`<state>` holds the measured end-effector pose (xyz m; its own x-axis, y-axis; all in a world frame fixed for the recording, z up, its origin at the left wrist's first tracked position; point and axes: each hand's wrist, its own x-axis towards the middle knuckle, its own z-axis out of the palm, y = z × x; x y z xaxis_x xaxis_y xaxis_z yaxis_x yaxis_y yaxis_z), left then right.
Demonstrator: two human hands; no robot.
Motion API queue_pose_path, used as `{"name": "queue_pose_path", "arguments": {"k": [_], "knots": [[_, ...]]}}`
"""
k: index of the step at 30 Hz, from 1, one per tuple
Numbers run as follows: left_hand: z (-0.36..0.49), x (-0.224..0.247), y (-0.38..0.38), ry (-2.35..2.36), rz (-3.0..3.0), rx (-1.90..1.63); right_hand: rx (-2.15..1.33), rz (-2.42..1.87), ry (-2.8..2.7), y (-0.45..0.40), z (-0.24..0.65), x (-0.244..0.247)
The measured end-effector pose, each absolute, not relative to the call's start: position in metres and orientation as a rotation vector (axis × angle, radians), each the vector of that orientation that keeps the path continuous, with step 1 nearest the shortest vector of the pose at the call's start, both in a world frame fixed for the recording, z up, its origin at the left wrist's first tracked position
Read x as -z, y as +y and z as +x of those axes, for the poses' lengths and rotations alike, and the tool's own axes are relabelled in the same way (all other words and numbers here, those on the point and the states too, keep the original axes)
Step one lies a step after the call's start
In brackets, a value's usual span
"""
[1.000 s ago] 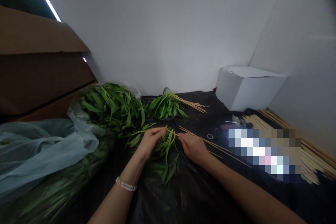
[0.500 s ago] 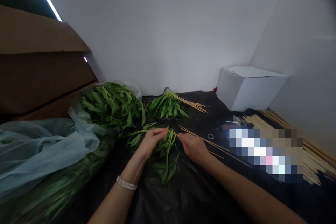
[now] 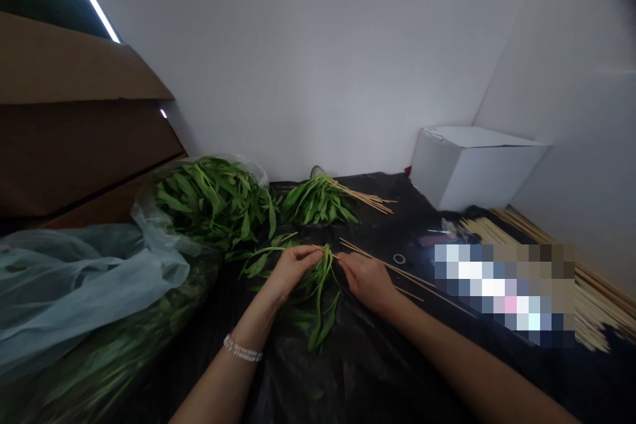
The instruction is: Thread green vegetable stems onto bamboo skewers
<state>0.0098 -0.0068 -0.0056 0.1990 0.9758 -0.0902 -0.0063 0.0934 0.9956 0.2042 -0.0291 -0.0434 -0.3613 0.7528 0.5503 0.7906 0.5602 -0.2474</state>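
The 2 hands are a little apart with a thin stick (image 3: 335,256) between them, roughly level above the black sheet (image 3: 293,397); the left hand (image 3: 293,270), its wrist ringed by a white bracelet (image 3: 242,350), has thumb and forefinger pinched together at the stick's left part, close against the stems; the right hand (image 3: 365,278) is clamped on the other end, fingers curled in; between them a bunch of leafy greens (image 3: 322,278) hangs by its pale stems at the stick, leaves drooping onto the sheet; the step in hand looks like setting stems along the stick, though whether they are pierced or only folded over it I cannot tell; the next move seems to call for a steady right hand and a light left pinch, so the stems slide without tearing; loose sticks (image 3: 427,281) lie just beside the right hand, near a small pale ring (image 3: 399,259); behind the hands sits a finished-looking bunch (image 3: 320,204), its sticks fanning rightward; a clear bag of leaves (image 3: 213,202) stands to its left, and a white box (image 3: 447,175) rests by the wall at far right
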Motion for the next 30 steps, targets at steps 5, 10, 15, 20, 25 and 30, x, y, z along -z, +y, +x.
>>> {"name": "queue_pose_path", "arguments": {"k": [5,10,15,20,25,30], "knots": [[0.009,0.003,-0.008,1.087,1.223,-0.998,0.062,-1.261,-2.155,-0.029,0.205,0.042],[0.010,0.004,-0.007,1.120,1.267,-0.986,0.054,-1.247,-2.155,-0.028,0.205,0.042],[0.009,-0.002,-0.006,1.343,1.559,-1.334,0.049,-1.244,-2.130,-0.027,0.206,0.043],[0.014,-0.014,-0.025,1.254,2.039,-0.958,0.020,-1.304,-2.154,-0.026,0.207,0.043],[0.022,-0.012,-0.040,1.231,2.474,-0.297,0.002,-1.353,-2.166,-0.026,0.208,0.041],[0.022,-0.003,-0.037,1.263,2.457,-0.275,0.002,-1.352,-2.178,-0.027,0.207,0.038]]}}
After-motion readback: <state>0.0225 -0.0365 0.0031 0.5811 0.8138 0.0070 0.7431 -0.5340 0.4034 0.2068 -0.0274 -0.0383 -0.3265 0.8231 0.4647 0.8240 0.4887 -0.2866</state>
